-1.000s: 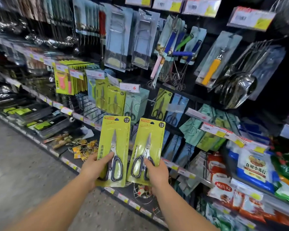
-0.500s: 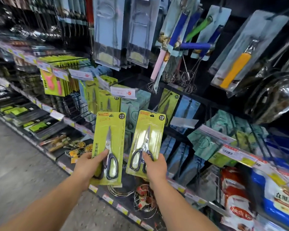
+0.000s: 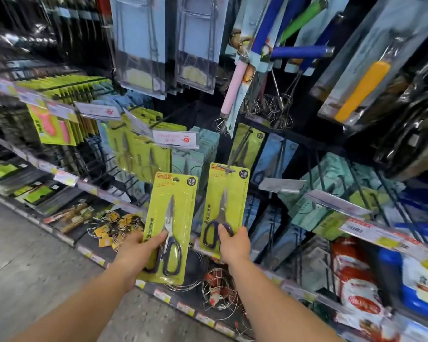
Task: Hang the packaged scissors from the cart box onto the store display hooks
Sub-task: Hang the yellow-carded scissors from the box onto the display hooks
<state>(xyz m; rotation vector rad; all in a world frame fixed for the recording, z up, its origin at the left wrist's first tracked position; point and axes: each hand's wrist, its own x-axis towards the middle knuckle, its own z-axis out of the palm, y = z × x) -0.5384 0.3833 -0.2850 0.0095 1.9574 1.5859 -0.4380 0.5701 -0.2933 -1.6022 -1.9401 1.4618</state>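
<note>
From the head camera, the left hand (image 3: 143,248) holds one green pack of scissors (image 3: 169,228) by its bottom part, thumb on the front. The right hand (image 3: 234,245) holds a second pack of scissors (image 3: 224,206) the same way, higher up. The top of that second pack is right at the tip of a dark hook (image 3: 240,150). To do this well, line the hole in the pack up with the hook tip, then push the pack straight back. Go slowly so the card does not bend.
</note>
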